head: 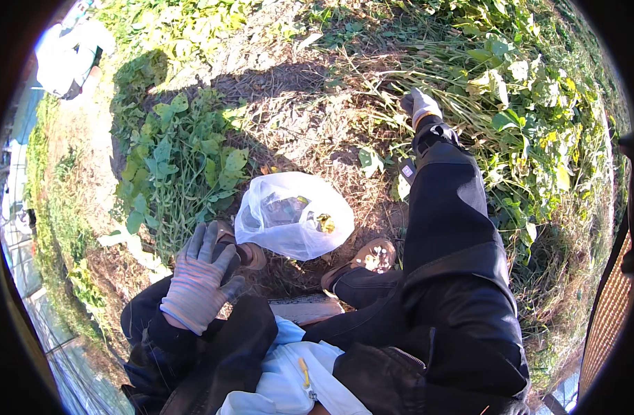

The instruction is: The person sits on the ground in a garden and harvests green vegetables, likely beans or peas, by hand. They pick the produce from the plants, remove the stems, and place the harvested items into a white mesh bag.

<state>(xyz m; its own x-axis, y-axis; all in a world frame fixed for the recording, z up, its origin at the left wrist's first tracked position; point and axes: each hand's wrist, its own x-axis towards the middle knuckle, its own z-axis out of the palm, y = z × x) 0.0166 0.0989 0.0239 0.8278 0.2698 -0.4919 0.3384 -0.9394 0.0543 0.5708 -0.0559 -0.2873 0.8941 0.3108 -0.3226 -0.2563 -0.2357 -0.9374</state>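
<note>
My left hand (200, 282), in a striped grey-coated work glove, hovers above my left knee with its fingers spread and nothing in it. Stretched far forward, my right hand (420, 105) wears a similar glove and is at the edge of a pile of pulled green plants (451, 98); its fingers are partly hidden, so what it touches is unclear. Between my feet and the plants stands a white translucent plastic bag (291, 238), open at the top, with some leafy or pod-like matter inside.
Leafy bean-like plants (177, 166) lie at the left. Brown shoes (376, 254) flank the bag on dry, straw-strewn soil. A small dark object with a pale label (407, 170) is near my right forearm. A person in white (68, 57) is at the upper left.
</note>
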